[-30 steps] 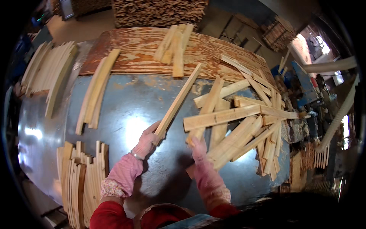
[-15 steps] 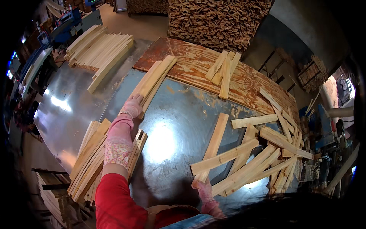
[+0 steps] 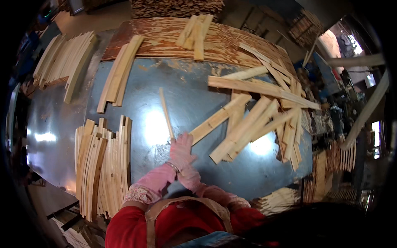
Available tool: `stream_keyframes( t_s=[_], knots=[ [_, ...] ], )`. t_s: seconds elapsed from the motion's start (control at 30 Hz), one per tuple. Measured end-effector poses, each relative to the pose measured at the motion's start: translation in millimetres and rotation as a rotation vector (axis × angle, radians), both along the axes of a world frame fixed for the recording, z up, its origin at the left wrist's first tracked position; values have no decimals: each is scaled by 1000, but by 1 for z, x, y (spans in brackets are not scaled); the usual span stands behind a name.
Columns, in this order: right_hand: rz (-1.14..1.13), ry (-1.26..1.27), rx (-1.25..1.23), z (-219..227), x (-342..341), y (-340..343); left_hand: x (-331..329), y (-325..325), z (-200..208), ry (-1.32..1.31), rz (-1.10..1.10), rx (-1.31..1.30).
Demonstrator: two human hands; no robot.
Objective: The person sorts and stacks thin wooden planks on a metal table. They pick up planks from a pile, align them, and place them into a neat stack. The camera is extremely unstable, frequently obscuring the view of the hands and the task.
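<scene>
Both my hands wear pink gloves and meet at the near middle of the metal table [image 3: 140, 159]. My left hand [image 3: 180, 151] has its fingers stretched forward at the near end of a narrow wooden strip [image 3: 165, 111], which shows its thin side. My right hand [image 3: 189, 177] lies close against the left one; its fingers are hidden, so its grip cannot be made out. Just right of the left fingertips ends a wooden board [image 3: 219, 118], part of a loose pile of crossed boards [image 3: 244, 128].
Several boards lie side by side at the near left [image 3: 101, 169]. A small group of boards [image 3: 120, 74] lies beyond them. Pale boards [image 3: 64, 60] are lined up at the far left. Short boards [image 3: 198, 35] rest on a worn plywood sheet [image 3: 157, 31].
My left hand has left the boards at the far left and come back beside my right hand. The board by my right hand now shows its narrow side. The view has shifted.
</scene>
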State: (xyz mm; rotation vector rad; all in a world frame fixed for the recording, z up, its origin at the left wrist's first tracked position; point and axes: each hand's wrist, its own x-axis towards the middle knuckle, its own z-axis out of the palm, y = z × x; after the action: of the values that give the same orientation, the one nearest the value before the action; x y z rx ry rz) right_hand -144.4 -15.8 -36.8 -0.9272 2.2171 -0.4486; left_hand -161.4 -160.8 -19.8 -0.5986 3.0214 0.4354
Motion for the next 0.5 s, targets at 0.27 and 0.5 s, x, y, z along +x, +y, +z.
stream_keyframes(
  t_s=[0.27,0.5],
  knots=[
    [162,99,-177,-35,28,44,-12,-1,21,153,149,79],
    [-257,-1257,-307,-23,47,69,116,22,-33,684,951,831]
  ],
)
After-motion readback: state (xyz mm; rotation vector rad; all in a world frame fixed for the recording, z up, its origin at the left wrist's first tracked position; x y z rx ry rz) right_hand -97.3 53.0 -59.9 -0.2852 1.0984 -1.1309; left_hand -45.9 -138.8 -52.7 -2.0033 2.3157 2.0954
